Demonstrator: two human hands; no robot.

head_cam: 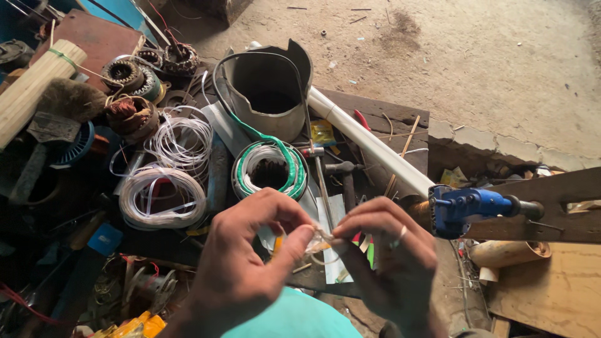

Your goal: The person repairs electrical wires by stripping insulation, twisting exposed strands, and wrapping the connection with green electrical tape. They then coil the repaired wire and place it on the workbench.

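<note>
Your left hand and right hand both pinch a small pale scrap between thumb and fingertips, held over the cluttered bench just below the green-white wire coil

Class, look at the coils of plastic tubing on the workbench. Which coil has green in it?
The coil nearest the hands, lying just in front of the broken grey bucket. Its outer turns are green, while the two coils to its left are all white.
</note>
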